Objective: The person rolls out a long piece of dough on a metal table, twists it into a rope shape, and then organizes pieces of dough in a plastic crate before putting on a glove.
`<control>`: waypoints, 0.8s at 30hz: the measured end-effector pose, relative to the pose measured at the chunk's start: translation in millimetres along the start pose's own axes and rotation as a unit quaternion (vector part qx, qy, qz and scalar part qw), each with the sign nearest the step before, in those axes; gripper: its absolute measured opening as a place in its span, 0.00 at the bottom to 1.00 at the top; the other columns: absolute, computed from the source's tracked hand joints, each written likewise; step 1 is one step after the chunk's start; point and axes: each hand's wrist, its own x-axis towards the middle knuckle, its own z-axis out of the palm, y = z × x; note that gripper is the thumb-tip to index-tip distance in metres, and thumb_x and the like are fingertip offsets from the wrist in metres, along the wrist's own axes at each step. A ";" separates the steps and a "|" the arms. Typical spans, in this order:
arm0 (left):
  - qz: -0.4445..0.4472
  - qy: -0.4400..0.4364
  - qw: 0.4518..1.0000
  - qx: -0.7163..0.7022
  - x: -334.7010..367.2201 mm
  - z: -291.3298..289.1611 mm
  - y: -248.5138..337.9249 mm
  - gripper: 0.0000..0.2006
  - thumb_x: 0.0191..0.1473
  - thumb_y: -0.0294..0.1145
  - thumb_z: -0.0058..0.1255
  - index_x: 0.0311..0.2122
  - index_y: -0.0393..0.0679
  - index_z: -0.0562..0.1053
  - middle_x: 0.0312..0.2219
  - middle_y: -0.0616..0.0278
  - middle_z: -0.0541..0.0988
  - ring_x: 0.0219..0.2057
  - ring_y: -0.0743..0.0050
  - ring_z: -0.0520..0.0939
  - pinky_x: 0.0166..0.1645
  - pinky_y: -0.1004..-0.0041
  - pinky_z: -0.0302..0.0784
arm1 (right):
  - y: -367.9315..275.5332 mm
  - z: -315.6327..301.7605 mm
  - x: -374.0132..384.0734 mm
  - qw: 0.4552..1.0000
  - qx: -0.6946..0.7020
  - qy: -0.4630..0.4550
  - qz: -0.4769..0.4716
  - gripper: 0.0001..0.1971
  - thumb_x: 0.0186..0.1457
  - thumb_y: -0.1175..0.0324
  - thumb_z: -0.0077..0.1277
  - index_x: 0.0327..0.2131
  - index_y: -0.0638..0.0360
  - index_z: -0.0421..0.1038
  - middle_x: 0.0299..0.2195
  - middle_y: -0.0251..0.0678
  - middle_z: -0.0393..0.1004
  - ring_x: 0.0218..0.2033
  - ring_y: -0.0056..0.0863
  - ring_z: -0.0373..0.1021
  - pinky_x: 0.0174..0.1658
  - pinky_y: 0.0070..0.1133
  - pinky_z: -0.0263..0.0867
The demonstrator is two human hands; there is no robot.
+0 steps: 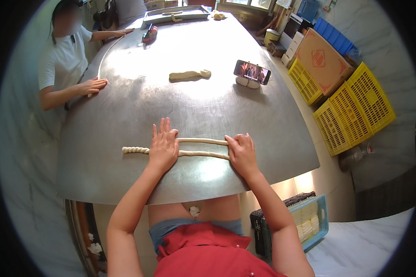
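Two pale strands of a dough rope (201,153) lie side by side on the metal table between my hands. Past my left hand, the rope's left end is wound into a short twist. My left hand (163,145) lies over the strands, fingers stretched out, palm down on the dough. At the strands' right ends, my right hand (242,151) has its fingers curled over the dough; its grip is partly hidden. A thick, uncut dough piece (189,75) rests farther off, ahead of my hands.
A phone (252,72) leans on a small stand at the right. At the left edge, a co-worker (67,55) has both hands on a long dough rope (102,57). Farther back are a red object (150,34) and a tray (175,15). Yellow crates (353,113) stand right; a blue basket (326,214) is beside me.
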 end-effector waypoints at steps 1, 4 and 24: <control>0.034 -0.033 0.999 -0.011 -2.2 -6.6 2.7 0.20 0.57 0.30 0.43 0.53 0.33 0.64 0.61 0.42 0.59 0.65 0.47 0.55 0.68 0.50 0.45 | -1.0 2.4 -2.4 0.999 -0.025 0.014 -0.036 0.16 0.56 0.72 0.48 0.49 0.59 0.70 0.52 0.39 0.69 0.56 0.35 0.63 0.65 0.38 0.49; 0.107 -0.127 0.983 -0.082 -52.4 -47.2 27.5 0.18 0.56 0.32 0.45 0.51 0.35 0.65 0.61 0.43 0.59 0.65 0.47 0.55 0.68 0.51 0.45 | -2.8 -9.4 -34.1 0.995 -0.009 -0.019 -0.098 0.22 0.56 0.69 0.49 0.55 0.59 0.66 0.58 0.39 0.63 0.60 0.35 0.60 0.66 0.39 0.47; 0.019 -0.115 0.977 -0.181 -104.1 -55.5 49.6 0.16 0.57 0.32 0.45 0.48 0.34 0.66 0.58 0.41 0.64 0.61 0.41 0.62 0.66 0.51 0.51 | -5.9 -23.0 -64.5 0.985 0.014 0.013 -0.170 0.13 0.54 0.71 0.50 0.44 0.57 0.71 0.45 0.41 0.73 0.49 0.38 0.69 0.57 0.33 0.61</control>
